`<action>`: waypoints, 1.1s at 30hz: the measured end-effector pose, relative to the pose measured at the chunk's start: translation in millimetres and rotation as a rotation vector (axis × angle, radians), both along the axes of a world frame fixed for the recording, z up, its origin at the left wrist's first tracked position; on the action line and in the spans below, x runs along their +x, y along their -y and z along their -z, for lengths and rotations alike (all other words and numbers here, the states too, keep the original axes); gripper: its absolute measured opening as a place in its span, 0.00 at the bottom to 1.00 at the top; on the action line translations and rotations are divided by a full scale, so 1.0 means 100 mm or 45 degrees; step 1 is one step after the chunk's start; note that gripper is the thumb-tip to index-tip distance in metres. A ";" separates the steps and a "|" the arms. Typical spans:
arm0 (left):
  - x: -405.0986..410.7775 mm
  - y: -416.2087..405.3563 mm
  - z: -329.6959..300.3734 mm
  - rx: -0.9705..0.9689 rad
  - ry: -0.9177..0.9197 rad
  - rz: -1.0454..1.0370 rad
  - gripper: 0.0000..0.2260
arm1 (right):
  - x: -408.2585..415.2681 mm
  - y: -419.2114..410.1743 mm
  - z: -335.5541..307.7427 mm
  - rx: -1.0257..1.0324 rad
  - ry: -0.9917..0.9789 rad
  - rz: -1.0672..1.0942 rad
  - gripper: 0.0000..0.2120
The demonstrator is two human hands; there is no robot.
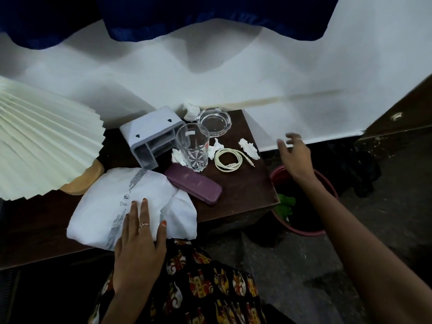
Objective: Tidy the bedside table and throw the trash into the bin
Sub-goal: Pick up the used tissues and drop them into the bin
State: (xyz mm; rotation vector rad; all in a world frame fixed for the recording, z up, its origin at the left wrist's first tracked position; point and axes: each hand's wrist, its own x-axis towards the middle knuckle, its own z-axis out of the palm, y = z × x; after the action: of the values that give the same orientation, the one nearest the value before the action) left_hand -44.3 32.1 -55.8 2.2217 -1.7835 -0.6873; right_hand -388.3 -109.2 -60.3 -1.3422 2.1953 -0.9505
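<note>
On the dark brown bedside table point(247, 192) lies a large white paper bag point(112, 202) at the front edge. My left hand point(138, 244) rests flat on it with straight fingers. My right hand point(295, 155) hovers with loosely spread fingers above a red bin point(332, 190) beside the table's right edge, holding nothing. Crumpled tissues point(249, 148) lie by a coiled white cable point(228, 159); more tissue point(191, 111) sits at the back. A tall glass point(192, 148), a glass ashtray point(214, 121), a purple case point(194, 185) and a tipped grey organiser point(152, 134) stand between.
A pleated paper lampshade point(44, 136) on a wooden base point(81, 181) fills the left side. White bedding point(257, 66) rises behind the table. The bin holds something green point(286, 204). Dark floor point(304, 265) lies to the right; a wooden cabinet point(402, 113) stands at far right.
</note>
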 end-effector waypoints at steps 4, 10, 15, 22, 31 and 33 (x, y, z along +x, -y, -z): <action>0.00 0.01 -0.01 0.014 -0.007 -0.003 0.30 | 0.31 0.37 -0.05 0.098 -0.233 -0.524 0.20; -0.01 0.01 -0.01 0.021 0.005 0.004 0.30 | 0.51 0.49 0.10 0.372 -0.453 -0.636 0.24; 0.00 0.01 0.01 0.009 0.004 0.010 0.30 | 0.41 0.35 0.06 0.123 -0.274 -0.394 0.15; 0.01 0.00 0.03 0.010 -0.006 0.015 0.30 | -0.35 -0.11 0.15 0.134 -0.229 0.023 0.10; -0.03 0.00 0.05 -0.057 0.106 0.008 0.31 | -0.45 -0.23 0.21 0.295 -0.320 -0.018 0.18; -0.04 -0.01 0.05 -0.071 0.129 0.020 0.31 | -0.20 -0.03 0.05 0.148 -0.307 -0.156 0.15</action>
State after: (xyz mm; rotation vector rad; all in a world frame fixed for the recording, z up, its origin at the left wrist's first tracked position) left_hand -47.9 32.9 -61.2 2.2452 -1.8453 -0.5299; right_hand -408.1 -106.5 -64.8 -1.5853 2.2701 -0.6347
